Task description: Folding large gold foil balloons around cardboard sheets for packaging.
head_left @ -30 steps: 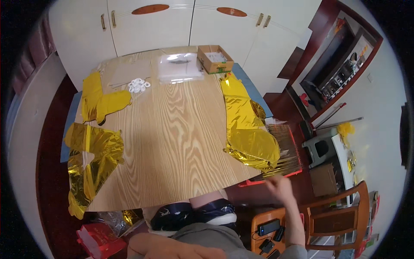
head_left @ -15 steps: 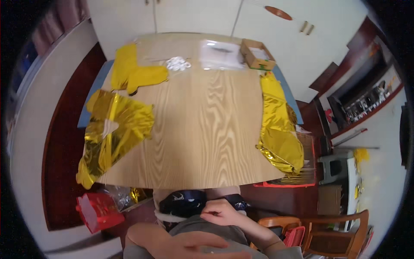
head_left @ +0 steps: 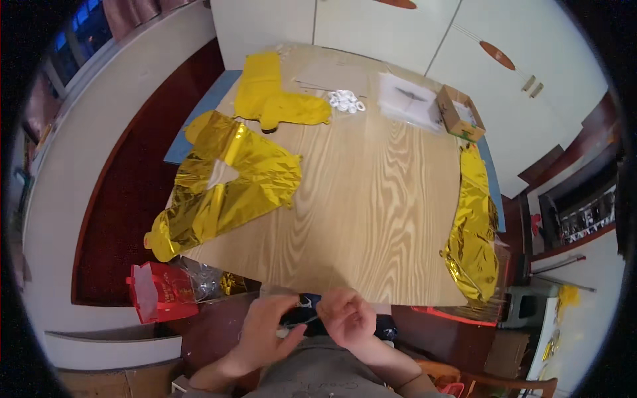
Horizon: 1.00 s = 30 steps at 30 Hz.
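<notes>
Gold foil [head_left: 262, 169] lies beyond my left hand [head_left: 264, 326], spread apart; whether my right hand [head_left: 348, 320] grips anything, I cannot tell.

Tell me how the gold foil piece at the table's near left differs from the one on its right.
The near-left piece spreads broadly; the right-hand piece looks narrow and elongated. The near-left piece shows a pale triangular patch inside it; the right-hand piece shows none. Both are shiny, wrinkled gold foil.
</notes>
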Each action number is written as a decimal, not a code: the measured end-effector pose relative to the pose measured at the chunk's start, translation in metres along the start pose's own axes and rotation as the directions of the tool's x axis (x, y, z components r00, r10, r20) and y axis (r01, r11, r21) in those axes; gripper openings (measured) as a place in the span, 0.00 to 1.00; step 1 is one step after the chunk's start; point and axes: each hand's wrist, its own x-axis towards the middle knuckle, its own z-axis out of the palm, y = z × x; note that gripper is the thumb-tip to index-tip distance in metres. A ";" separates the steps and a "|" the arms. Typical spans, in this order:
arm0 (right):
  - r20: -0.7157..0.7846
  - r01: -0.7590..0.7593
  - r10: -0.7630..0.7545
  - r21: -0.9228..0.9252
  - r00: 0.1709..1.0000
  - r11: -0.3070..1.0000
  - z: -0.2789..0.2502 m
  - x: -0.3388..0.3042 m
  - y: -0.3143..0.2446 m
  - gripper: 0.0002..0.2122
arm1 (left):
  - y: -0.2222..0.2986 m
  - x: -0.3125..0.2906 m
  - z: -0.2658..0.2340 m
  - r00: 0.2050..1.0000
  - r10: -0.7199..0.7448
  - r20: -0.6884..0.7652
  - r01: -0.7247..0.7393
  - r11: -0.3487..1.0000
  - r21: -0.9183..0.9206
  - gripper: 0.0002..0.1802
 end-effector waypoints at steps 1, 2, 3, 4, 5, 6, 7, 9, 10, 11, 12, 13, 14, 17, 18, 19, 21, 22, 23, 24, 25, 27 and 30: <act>-0.003 -0.019 0.019 0.009 1.000 1.000 0.001 0.003 0.004 0.21 | -0.011 -0.009 0.006 0.984 -0.171 0.051 0.174 0.984 -0.048 0.22; -0.006 -0.038 0.038 0.019 0.999 0.999 0.002 0.004 0.008 0.21 | -0.020 -0.018 0.011 0.936 -0.334 0.112 0.344 0.934 -0.094 0.22; -0.010 -0.065 0.065 0.031 0.998 0.997 0.002 0.005 0.012 0.21 | -0.026 -0.025 0.009 0.912 -0.362 0.191 0.388 0.913 -0.126 0.19; -0.012 -0.093 0.094 0.042 0.996 0.995 0.002 0.005 0.016 0.21 | -0.033 -0.034 0.010 0.894 -0.390 0.220 0.428 0.889 -0.164 0.16; -0.008 -0.102 0.102 -0.014 0.995 0.995 0.002 0.005 0.021 0.20 | -0.042 -0.044 0.011 0.875 -0.415 0.249 0.466 0.861 -0.202 0.13; -0.002 -0.109 0.109 -0.072 0.994 0.991 0.002 0.006 0.025 0.20 | -0.050 -0.051 0.009 0.856 -0.435 0.278 0.500 0.832 -0.240 0.11; 0.004 -0.113 0.114 -0.129 0.993 0.985 0.001 0.006 0.030 0.19 | -0.056 -0.053 0.004 0.852 -0.431 0.296 0.507 0.819 -0.269 0.10; 0.020 -0.147 0.154 -0.195 0.988 0.970 -0.006 0.002 0.042 0.19 | -0.066 -0.057 -0.011 0.844 -0.422 0.331 0.522 0.789 -0.325 0.09; 0.027 -0.162 0.172 -0.224 0.985 0.961 -0.010 0.000 0.048 0.19 | -0.075 -0.066 -0.015 0.835 -0.431 0.343 0.538 0.772 -0.339 0.09; 0.046 -0.188 0.207 -0.267 0.977 0.945 -0.014 -0.003 0.054 0.18 | -0.089 -0.077 -0.018 0.825 -0.438 0.356 0.553 0.755 -0.353 0.09; 0.058 -0.210 0.239 -0.310 0.969 0.927 -0.016 -0.005 0.061 0.17 | -0.099 -0.086 -0.023 0.814 -0.443 0.376 0.569 0.736 -0.366 0.10; 0.069 -0.228 0.268 -0.352 0.961 0.908 -0.017 -0.005 0.065 0.16 | -0.104 -0.093 -0.028 0.800 -0.464 0.380 0.595 0.692 -0.408 0.09; 0.086 -0.161 0.237 -0.512 0.968 0.843 -0.016 -0.005 0.068 0.16 | -0.111 -0.097 -0.035 0.757 -0.542 0.364 0.652 0.662 -0.369 0.10; 0.205 0.076 0.199 -0.854 0.958 0.515 0.008 0.002 0.053 0.17 | -0.163 -0.123 -0.058 0.660 -0.724 0.199 0.747 0.606 -0.274 0.10; 0.265 0.163 0.215 -0.902 0.940 0.399 0.010 0.002 0.039 0.18 | -0.198 -0.141 -0.067 0.651 -0.756 0.076 0.748 0.621 -0.234 0.10; 0.328 0.255 0.246 -0.924 0.912 0.284 0.013 0.002 0.025 0.21 | -0.257 -0.188 -0.068 0.661 -0.734 -0.156 0.721 0.679 -0.137 0.09; 0.443 0.461 0.235 -0.887 0.865 -0.023 0.012 0.005 0.000 0.19 | -0.307 -0.223 -0.081 0.517 -0.752 -0.409 0.836 0.546 0.052 0.10; 0.490 0.522 0.215 -0.843 0.845 -0.127 0.007 0.008 -0.010 0.17 | -0.307 -0.224 -0.092 0.350 -0.812 -0.467 0.934 0.340 0.110 0.11; 0.479 0.505 0.162 -0.807 0.863 -0.306 0.005 0.005 -0.020 0.16 | -0.325 -0.227 -0.100 0.343 -0.804 -0.486 0.939 0.299 0.169 0.12; 0.457 0.464 0.100 -0.827 0.884 -0.319 -0.007 0.004 -0.026 0.15 | -0.352 -0.244 -0.102 0.318 -0.797 -0.514 0.947 0.243 0.208 0.14; 0.421 0.417 0.088 -0.804 0.903 -0.424 -0.007 0.005 -0.034 0.15 | -0.382 -0.260 -0.102 0.295 -0.786 -0.543 0.951 0.187 0.246 0.16; 0.426 0.395 0.065 -0.756 0.902 -0.523 -0.024 0.005 -0.046 0.14 | -0.443 -0.302 -0.101 0.288 -0.806 -0.518 0.903 0.049 0.426 0.21; 0.423 0.383 0.096 -0.670 0.901 -0.636 -0.028 0.004 -0.043 0.14 | -0.468 -0.251 -0.080 0.115 -0.868 -0.483 0.930 -0.078 0.360 0.24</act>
